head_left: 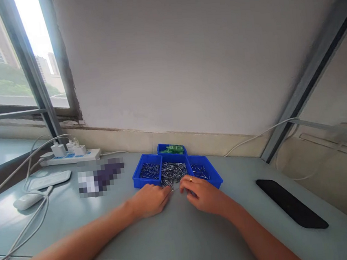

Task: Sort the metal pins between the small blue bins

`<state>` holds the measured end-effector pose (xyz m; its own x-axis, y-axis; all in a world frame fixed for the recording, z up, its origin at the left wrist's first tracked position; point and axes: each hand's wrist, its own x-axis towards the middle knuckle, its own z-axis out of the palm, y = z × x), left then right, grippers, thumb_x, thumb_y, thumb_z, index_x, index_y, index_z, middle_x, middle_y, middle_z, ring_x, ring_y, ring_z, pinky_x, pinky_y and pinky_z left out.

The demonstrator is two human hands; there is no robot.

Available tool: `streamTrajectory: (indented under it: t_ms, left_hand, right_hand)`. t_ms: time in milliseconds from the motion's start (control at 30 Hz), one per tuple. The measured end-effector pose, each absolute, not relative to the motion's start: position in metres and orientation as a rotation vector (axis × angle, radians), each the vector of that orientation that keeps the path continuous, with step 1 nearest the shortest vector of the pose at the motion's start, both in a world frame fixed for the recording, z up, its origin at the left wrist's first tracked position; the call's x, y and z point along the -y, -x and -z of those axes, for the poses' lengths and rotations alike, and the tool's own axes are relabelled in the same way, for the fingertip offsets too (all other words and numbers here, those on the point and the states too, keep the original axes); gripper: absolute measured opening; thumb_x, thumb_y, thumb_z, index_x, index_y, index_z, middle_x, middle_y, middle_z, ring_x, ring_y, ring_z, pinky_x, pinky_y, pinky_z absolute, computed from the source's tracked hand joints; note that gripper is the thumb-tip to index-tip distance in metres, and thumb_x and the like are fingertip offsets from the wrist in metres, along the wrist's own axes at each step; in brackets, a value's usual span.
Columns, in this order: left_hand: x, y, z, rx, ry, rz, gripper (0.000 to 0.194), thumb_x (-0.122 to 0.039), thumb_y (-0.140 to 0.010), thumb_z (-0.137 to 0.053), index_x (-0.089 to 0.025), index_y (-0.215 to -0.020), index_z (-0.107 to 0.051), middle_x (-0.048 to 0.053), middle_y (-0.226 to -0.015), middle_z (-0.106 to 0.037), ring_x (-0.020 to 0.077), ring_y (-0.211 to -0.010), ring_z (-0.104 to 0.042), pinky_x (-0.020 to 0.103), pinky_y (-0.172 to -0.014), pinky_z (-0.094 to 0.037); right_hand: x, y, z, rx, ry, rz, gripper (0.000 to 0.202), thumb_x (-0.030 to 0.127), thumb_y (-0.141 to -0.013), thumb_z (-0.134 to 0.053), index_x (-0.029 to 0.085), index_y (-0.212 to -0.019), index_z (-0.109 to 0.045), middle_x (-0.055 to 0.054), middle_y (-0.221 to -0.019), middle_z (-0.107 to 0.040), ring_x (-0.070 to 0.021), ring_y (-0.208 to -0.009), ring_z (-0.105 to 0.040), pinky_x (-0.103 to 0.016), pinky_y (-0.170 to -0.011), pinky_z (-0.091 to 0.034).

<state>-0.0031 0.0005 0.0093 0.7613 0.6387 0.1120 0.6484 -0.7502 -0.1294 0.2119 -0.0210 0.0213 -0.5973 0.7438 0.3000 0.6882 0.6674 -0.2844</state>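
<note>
With forearms [80, 241] over surface [171, 236], poses left hand [151, 199] and right hand [204, 194] narrow by middle bin [175, 158], likely for short reach; can't tell contents.

Wall [184, 55]: plain grey | baseboard [125, 144]: cream | window [41, 52]: left, bright daylight | table [177, 236]: grey-blue | posts: 2, metal

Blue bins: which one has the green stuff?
The rear bin, nearest the wall: it holds green packets. The left bin, middle bin and right bin hold small metal pieces.
</note>
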Motion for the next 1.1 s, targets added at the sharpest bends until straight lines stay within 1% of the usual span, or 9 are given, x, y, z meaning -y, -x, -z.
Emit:
streamTrajectory:
  t_ms: [167, 300, 367, 533, 633, 700, 833, 933, 1100]
  left_hand:
    - [-0.003, 0.004, -0.009, 1.101, 2.795, 0.176, 0.03, -0.029, -0.097, -0.026, -0.016, -0.094, -0.053, 0.008, -0.071, -0.065, 0.0237, -0.066, -0.066, 0.031, -0.06, -0.049]
    - [-0.004, 0.005, -0.011, 1.215, 2.788, 0.38, 0.035, -0.036, -0.097, -0.028, -0.016, -0.121, -0.042, 0.008, -0.082, -0.068, 0.0254, -0.076, -0.067, 0.033, -0.065, -0.05]
    - [-0.004, 0.005, -0.012, 1.236, 2.785, 0.422, 0.037, -0.037, -0.097, -0.029, -0.016, -0.126, -0.038, 0.008, -0.084, -0.068, 0.0251, -0.078, -0.067, 0.033, -0.066, -0.05]
    - [-0.003, 0.004, -0.011, 1.167, 2.761, 0.243, 0.029, -0.033, -0.094, -0.033, -0.017, -0.108, -0.052, 0.007, -0.074, -0.066, 0.0239, -0.068, -0.066, 0.031, -0.062, -0.049]
    - [-0.002, 0.002, -0.009, 1.19, 2.729, 0.15, 0.028, -0.034, -0.093, -0.035, -0.016, -0.099, -0.055, 0.007, -0.069, -0.064, 0.0234, -0.064, -0.066, 0.03, -0.06, -0.049]
    - [-0.001, 0.001, -0.007, 1.209, 2.717, 0.111, 0.027, -0.033, -0.092, -0.036, -0.015, -0.099, -0.056, 0.008, -0.069, -0.065, 0.0244, -0.064, -0.066, 0.031, -0.06, -0.05]
    - [-0.002, 0.001, -0.004, 1.206, 2.734, 0.081, 0.027, -0.03, -0.091, -0.038, -0.015, -0.101, -0.058, 0.01, -0.071, -0.066, 0.0265, -0.067, -0.066, 0.034, -0.062, -0.051]
    - [-0.003, 0.001, -0.002, 1.211, 2.732, 0.088, 0.026, -0.03, -0.091, -0.038, -0.016, -0.103, -0.057, 0.01, -0.073, -0.066, 0.0276, -0.069, -0.067, 0.036, -0.061, -0.051]
    - [-0.004, 0.001, -0.002, 1.23, 2.72, 0.075, 0.027, -0.029, -0.092, -0.038, -0.015, -0.106, -0.056, 0.011, -0.076, -0.067, 0.0271, -0.071, -0.067, 0.035, -0.062, -0.052]
  right_hand:
    - [0.021, -0.208, -0.016, 2.606, 1.126, -0.147, 0.031, 0.004, -0.079, -0.038, 0.02, -0.094, -0.061, -0.004, -0.095, -0.062, -0.0173, -0.09, -0.056, -0.029, -0.082, -0.04]
    - [0.02, -0.209, -0.017, 2.557, 1.141, -0.227, 0.034, 0.006, -0.078, -0.039, 0.02, -0.099, -0.062, -0.003, -0.1, -0.063, -0.0171, -0.092, -0.057, -0.029, -0.083, -0.041]
    - [0.015, -0.214, -0.018, 2.421, 1.169, -0.242, 0.033, 0.008, -0.079, -0.039, 0.021, -0.099, -0.062, -0.003, -0.1, -0.063, -0.0169, -0.092, -0.057, -0.029, -0.083, -0.042]
    - [0.0, -0.229, -0.02, 1.907, 1.425, -0.22, 0.029, 0.024, -0.084, -0.043, 0.02, -0.11, -0.057, -0.005, -0.102, -0.062, -0.0156, -0.071, -0.058, -0.032, -0.071, -0.046]
    - [-0.002, -0.229, -0.018, 1.846, 1.491, -0.234, 0.038, 0.029, -0.084, -0.045, 0.021, -0.121, -0.049, -0.006, -0.106, -0.061, -0.0134, -0.06, -0.056, -0.032, -0.066, -0.047]
    - [0.001, -0.224, -0.017, 1.923, 1.449, -0.231, 0.034, 0.029, -0.086, -0.043, 0.022, -0.119, -0.051, -0.004, -0.1, -0.063, -0.0135, -0.06, -0.056, -0.031, -0.066, -0.047]
    - [0.01, -0.21, -0.013, 2.227, 1.343, -0.274, 0.028, 0.024, -0.088, -0.042, 0.023, -0.111, -0.058, -0.003, -0.096, -0.065, -0.0169, -0.077, -0.06, -0.03, -0.075, -0.045]
    - [0.014, -0.203, -0.005, 2.416, 1.322, -0.309, 0.032, 0.023, -0.086, -0.045, 0.022, -0.116, -0.058, -0.006, -0.109, -0.063, -0.021, -0.1, -0.057, -0.033, -0.088, -0.041]
    - [0.017, -0.199, 0.001, 2.548, 1.274, -0.321, 0.041, 0.028, -0.088, -0.044, 0.022, -0.128, -0.051, -0.006, -0.134, -0.048, -0.0228, -0.119, -0.047, -0.036, -0.099, -0.035]
